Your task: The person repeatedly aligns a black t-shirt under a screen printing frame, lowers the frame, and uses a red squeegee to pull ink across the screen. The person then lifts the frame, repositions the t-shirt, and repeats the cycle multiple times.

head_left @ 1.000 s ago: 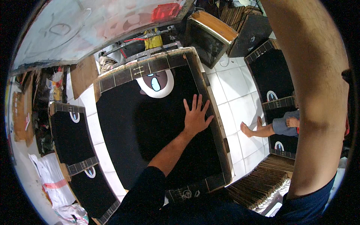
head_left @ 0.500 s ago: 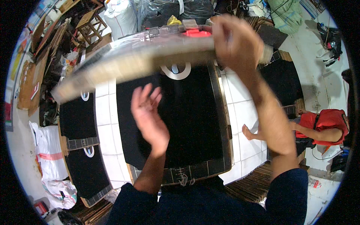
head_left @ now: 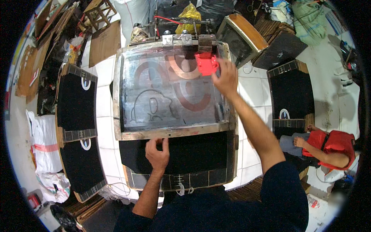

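Observation:
A wooden-framed printing screen (head_left: 176,133) lies flat over a black cloth panel (head_left: 193,149) on a board. Arcs and an animal outline show through its mesh. Near the screen's far right corner sits a bright red, block-like piece (head_left: 206,64), its exact kind unclear. My right hand (head_left: 227,78) is beside its right edge, fingers bent and apart; whether they touch it I cannot tell. Just below the screen's near rail, my left hand (head_left: 158,154) hovers over the cloth, thumb and forefinger curved with a gap and nothing between them.
Metal hinge clamps (head_left: 186,40) hold the screen's far edge. Another framed screen (head_left: 243,40) leans at the back right. Boards with black panels (head_left: 79,104) stand left and right across white tiles. A person in red (head_left: 328,149) sits at the right.
The raised, blurred screen has come down flat over the black panel. My right hand has moved from the frame to beside the red piece; my left hand has drawn slightly nearer me.

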`<control>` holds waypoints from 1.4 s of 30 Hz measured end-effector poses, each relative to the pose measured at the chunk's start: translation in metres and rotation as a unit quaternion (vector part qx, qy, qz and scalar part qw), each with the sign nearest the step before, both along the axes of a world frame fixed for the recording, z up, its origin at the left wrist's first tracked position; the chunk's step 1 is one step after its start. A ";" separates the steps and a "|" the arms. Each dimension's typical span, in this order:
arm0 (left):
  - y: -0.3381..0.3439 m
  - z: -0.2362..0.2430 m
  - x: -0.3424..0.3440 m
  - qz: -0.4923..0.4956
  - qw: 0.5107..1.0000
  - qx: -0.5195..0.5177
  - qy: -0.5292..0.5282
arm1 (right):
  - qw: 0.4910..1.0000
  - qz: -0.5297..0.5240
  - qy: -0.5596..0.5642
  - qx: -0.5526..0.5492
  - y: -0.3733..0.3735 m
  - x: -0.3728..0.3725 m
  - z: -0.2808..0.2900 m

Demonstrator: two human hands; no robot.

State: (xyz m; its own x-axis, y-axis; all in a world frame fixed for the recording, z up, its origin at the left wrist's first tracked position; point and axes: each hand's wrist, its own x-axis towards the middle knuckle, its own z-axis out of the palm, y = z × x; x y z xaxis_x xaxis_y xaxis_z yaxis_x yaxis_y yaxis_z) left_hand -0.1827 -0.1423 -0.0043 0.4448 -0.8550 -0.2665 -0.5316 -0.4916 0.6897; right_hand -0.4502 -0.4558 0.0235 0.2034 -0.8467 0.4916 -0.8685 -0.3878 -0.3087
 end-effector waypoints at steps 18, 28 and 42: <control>-0.013 -0.061 -0.018 -0.161 0.936 -0.094 -0.298 | 0.983 0.013 0.029 0.178 -0.144 0.000 0.008; -0.009 -0.065 -0.016 -0.160 0.935 -0.108 -0.298 | 0.965 -0.213 0.043 0.149 -0.110 0.020 -0.022; -0.009 -0.060 -0.016 -0.170 0.936 -0.100 -0.290 | 0.976 0.188 0.035 0.100 -0.145 0.007 -0.028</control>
